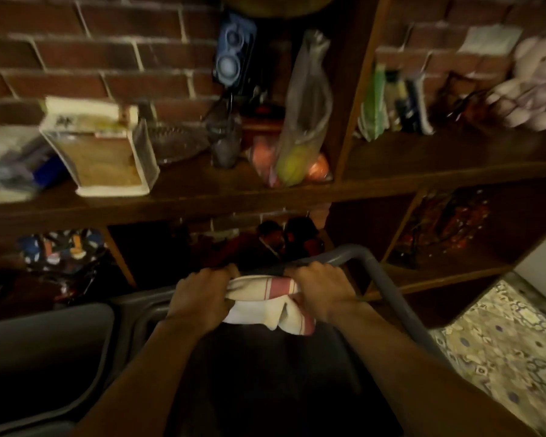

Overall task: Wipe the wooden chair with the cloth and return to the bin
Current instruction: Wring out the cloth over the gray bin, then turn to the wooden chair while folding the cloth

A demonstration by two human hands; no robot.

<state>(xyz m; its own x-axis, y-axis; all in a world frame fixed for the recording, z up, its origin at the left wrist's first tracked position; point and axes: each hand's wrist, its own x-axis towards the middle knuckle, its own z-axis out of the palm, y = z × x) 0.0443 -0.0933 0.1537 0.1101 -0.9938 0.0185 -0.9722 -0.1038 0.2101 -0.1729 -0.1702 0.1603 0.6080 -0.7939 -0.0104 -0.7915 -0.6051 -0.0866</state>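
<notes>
A cream cloth with red stripes hangs between both hands over the dark opening of a grey bin. My left hand grips the cloth's left end. My right hand grips its right end, close to the bin's far rim. The cloth's lower folds droop toward the bin's inside, which is too dark to see into. The bin's grey lid lies open at the lower left. No wooden chair is in view.
A dark wooden shelf unit against a brick wall stands right behind the bin, crowded with boxes, a glass bowl, a bag of fruit, books and a plush toy. Patterned floor shows at the right.
</notes>
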